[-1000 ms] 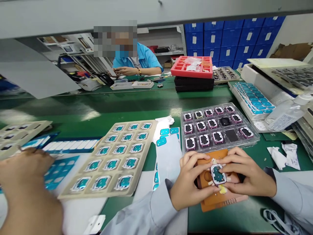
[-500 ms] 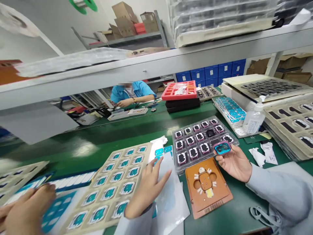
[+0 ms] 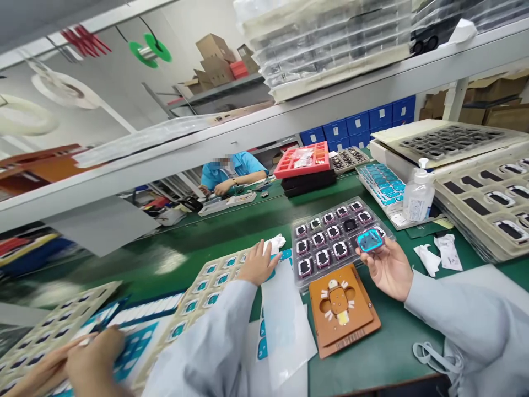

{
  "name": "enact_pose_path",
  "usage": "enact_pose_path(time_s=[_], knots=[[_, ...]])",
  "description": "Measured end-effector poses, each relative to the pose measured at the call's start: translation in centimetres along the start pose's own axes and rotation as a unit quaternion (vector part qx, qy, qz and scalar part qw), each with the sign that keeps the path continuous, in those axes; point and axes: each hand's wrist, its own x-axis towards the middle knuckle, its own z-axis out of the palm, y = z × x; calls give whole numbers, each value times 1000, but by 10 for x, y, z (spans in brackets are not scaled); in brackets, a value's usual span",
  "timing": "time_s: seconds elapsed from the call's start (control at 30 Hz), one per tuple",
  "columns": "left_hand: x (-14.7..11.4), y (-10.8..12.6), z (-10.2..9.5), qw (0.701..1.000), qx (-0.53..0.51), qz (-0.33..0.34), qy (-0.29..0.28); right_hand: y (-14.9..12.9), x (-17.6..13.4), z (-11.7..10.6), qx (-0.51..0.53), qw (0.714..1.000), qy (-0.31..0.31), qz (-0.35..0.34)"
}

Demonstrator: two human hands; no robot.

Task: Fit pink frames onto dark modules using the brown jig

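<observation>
right hand [image 3: 388,270] holds blue-faced part [image 3: 369,240] over clear tray [image 3: 303,275]; left hand [image 3: 258,263] on beige tray [image 3: 194,302]

Small rounded-rectangular part [image 3: 369,240]: purple rim, glossy blue face, face tilted up. Pinched at its edge in right hand [image 3: 388,267], raised over near-right corner of clear blister tray [image 3: 308,275]. Sheet of blue film stickers [image 3: 285,256]: white backing, lies flat on green mat, under left hand [image 3: 258,264] fingertips.

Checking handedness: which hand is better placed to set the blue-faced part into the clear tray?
Right, probably. The right hand holds the blue-faced part over the clear tray; the left hand is over at the sticker sheet.
</observation>
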Motion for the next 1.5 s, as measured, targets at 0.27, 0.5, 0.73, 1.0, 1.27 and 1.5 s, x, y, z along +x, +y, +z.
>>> enact_pose_path(time_s=[0.27, 0.5, 0.73, 1.0, 1.27, 1.5], knots=[[7, 7, 9, 998, 18, 1, -54, -4, -2, -3, 7, 1000, 5, -4], [-16, 18, -13, 994, -7, 33, -103, 0, -3, -4, -23, 1000, 15, -6], [-62, 43, -57, 992, -75, 22, -99, 0, -5, -9, -117, 993, 28, 3], [-146, 75, -28, 978, -107, -152, -91, -3, -8, -18, -226, 972, 46, 36], [-133, 72, 0, 955, -220, -197, -9, -7, -12, -30, -289, 953, 52, 72], [-113, 44, -15, 938, -300, -152, 83, -6, -11, -29, -312, 945, 61, 72]])
